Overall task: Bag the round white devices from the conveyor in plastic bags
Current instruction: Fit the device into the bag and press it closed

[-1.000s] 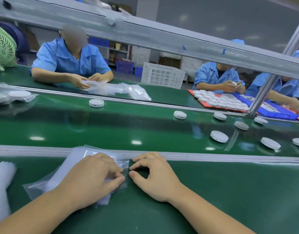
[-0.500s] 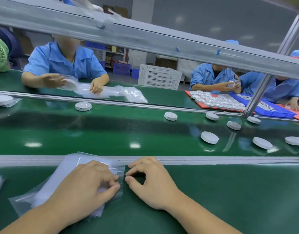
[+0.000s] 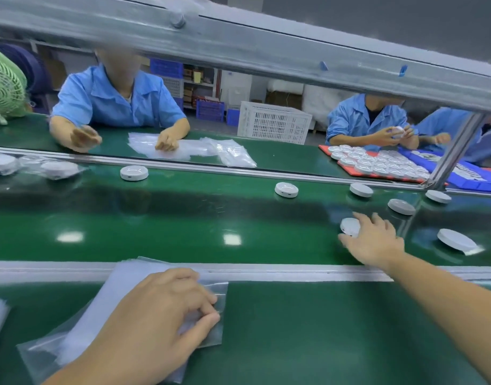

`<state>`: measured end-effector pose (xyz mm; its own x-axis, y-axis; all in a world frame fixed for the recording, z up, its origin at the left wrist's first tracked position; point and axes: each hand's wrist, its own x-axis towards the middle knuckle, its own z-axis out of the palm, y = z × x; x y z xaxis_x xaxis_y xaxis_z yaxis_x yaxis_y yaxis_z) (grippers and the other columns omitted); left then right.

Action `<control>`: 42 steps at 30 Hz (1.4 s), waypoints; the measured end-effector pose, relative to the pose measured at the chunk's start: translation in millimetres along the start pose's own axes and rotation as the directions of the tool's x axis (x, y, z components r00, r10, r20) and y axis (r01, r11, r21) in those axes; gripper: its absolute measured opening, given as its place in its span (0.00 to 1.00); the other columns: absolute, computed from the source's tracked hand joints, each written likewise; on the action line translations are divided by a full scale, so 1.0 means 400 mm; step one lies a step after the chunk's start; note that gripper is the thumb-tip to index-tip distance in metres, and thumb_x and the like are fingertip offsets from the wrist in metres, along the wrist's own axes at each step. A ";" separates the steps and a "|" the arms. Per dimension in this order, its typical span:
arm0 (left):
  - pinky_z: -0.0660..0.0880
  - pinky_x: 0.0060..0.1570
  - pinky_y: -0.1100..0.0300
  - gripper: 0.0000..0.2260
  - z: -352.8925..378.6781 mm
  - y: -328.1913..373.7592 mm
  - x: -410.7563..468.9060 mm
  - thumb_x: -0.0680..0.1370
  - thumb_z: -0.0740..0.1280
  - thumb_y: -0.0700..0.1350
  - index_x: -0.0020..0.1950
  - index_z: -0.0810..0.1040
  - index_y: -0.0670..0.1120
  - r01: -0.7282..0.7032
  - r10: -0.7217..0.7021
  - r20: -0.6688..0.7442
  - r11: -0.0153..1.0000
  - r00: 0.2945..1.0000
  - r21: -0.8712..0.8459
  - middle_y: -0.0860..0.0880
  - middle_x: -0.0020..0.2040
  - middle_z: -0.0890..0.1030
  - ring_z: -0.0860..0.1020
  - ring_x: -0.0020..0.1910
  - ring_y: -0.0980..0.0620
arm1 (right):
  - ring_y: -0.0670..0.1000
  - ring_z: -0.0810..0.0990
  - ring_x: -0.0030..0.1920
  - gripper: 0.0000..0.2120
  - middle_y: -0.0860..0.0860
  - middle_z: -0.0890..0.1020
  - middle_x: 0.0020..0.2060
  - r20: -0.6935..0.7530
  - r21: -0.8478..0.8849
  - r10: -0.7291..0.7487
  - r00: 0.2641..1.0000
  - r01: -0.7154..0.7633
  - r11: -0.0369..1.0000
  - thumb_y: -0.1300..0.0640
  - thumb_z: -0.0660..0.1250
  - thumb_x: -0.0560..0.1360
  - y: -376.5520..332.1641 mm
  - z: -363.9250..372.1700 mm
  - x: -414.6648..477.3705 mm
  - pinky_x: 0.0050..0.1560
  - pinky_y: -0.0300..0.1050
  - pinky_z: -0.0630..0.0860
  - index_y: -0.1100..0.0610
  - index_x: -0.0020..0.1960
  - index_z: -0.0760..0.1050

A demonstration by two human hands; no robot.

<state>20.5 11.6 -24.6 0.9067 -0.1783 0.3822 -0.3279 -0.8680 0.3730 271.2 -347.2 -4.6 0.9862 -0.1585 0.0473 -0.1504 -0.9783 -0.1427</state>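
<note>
Conveyor (image 3: 183, 218); right hand (image 3: 377, 240) gone from plastic bag (image 3: 127, 284) to 2 o'clock, fingers spread over round white device (image 3: 349, 226), unclosed; left hand (image 3: 155, 315), 7 o'clock, pinches bag; pickup starting.

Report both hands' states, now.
Left hand: pinches the clear plastic bag atop the stack.
Right hand: thumb and fingers bracket a round white device on the green conveyor; grip cannot be told.

Plastic bags (image 3: 127, 282) near left, devices (image 3: 286, 189) on the conveyor (image 3: 169, 218) behind them, mostly right.
</note>
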 end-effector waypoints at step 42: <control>0.77 0.54 0.57 0.16 -0.027 -0.048 0.001 0.77 0.58 0.64 0.52 0.83 0.63 0.089 -0.074 -0.096 0.982 0.993 0.165 0.69 0.49 0.80 0.77 0.54 0.60 | 0.44 0.81 0.40 0.12 0.40 0.85 0.41 -0.507 0.525 -0.286 0.813 0.555 0.645 0.58 0.74 0.75 -0.408 -0.002 -0.105 0.43 0.35 0.71 0.40 0.41 0.83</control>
<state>24.1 33.2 -22.4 0.8989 -0.0684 0.4327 -0.1976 -0.9448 0.2613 254.5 -181.1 17.6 0.8097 0.0832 0.5809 0.4864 -0.6489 -0.5851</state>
